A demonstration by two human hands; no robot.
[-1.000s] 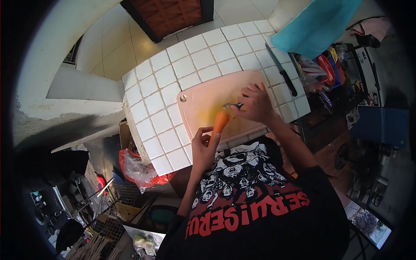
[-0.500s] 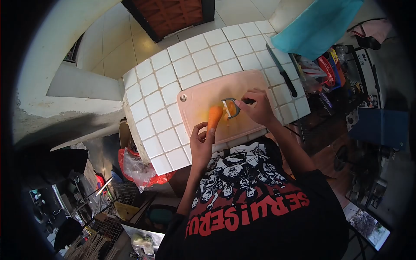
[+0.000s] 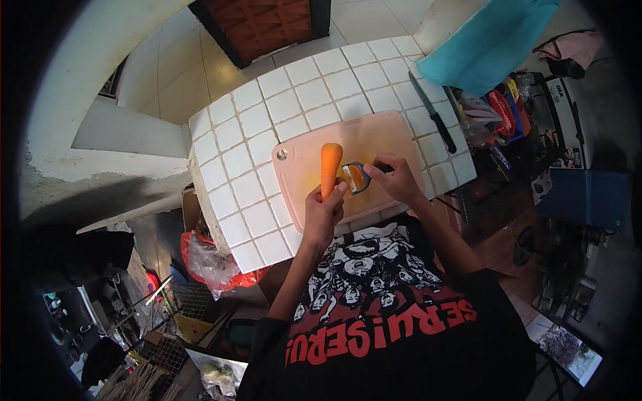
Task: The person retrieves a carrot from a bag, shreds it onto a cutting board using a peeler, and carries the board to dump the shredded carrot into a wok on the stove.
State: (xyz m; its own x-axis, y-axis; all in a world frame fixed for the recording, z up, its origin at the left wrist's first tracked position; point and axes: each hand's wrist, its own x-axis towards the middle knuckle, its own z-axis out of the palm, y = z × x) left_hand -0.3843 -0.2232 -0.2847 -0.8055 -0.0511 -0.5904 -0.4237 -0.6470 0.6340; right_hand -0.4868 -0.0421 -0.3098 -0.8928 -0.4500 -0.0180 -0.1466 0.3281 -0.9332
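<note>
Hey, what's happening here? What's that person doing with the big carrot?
It looks like carrot peeling. The left hand grips a long orange carrot by its lower part, thick end up. The right hand holds a dark-framed peeler with a pale blade right beside it. Both are above a pale pink rectangular cutting board on a white tiled counter. A long knife with a black handle lies off to the right, untouched.
</note>
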